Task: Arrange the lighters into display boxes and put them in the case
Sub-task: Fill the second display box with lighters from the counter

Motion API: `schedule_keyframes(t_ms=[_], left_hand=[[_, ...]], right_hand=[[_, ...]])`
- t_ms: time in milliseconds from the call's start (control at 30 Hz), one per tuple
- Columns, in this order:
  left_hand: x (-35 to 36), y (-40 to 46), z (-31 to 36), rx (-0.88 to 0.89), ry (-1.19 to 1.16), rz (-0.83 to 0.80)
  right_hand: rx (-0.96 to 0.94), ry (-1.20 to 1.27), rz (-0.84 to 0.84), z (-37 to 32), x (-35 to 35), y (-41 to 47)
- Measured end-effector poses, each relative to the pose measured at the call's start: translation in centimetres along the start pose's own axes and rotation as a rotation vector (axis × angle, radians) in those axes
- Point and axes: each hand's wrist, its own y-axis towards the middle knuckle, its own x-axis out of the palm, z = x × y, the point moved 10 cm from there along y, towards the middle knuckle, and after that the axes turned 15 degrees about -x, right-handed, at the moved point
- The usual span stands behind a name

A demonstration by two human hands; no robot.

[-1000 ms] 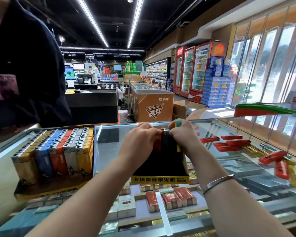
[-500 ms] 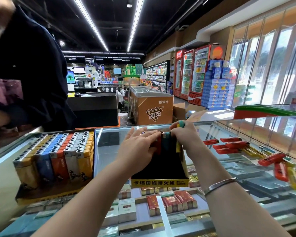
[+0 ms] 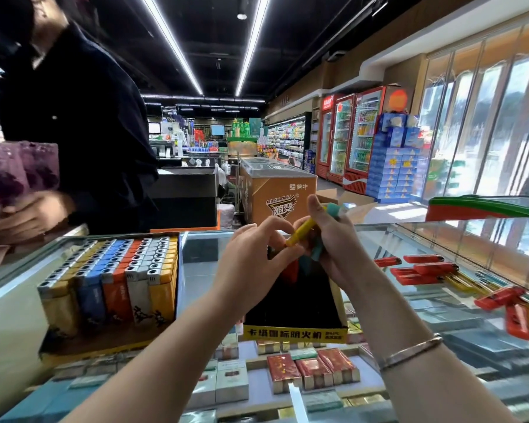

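Lighters, a yellow lighter point(image 3: 303, 232) and teal ones, sit clutched in the right hand point(image 3: 333, 242) above a near-empty black display box point(image 3: 293, 312) on the glass surface point(image 3: 202, 264); the left hand point(image 3: 251, 257) pinches the yellow one's tip.

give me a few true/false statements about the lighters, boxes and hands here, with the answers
1. The right hand holds a yellow lighter. True.
2. The display box on the left is empty. False: it is packed with rows of upright lighters.
3. Loose red lighters lie on the glass counter to the right. True.
4. The black display box under the hands is full. False: most of its inside is bare.
5. The left hand rests flat on the counter. False: it is raised at the yellow lighter's lower end.
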Motion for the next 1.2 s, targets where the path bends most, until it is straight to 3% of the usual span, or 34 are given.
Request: schedule_keyframes(t_ms=[233,400,500,700,933,1200], left_hand=[[-0.8,0.7,-1.6,-0.112,-0.226,0.001],[-2.8,1.3,-3.1,-0.164,-0.312,0.125],[-3.1,1.0,-2.6,-0.117,-0.222,0.175],[-2.9,0.3,-1.2,-0.022,-0.032,0.209],[-2.6,0.3,-0.9,0.018,-0.017,0.192],[-0.3,0.4,-1.8,0.005,0.222,0.164]], right_hand=[[0.007,0.018,0.05,0.4,-0.8,0.1],[-0.022,-0.25,0.327,-0.5,-5.8,0.1],[-0.031,-0.432,0.427,-0.6,-7.6,0.0],[0.158,-0.48,0.18,2.9,-5.3,0.4],[0.224,-0.581,0.118,3.7,-5.5,0.2],[0.196,-0.692,0.04,3.5,-4.6,0.1]])
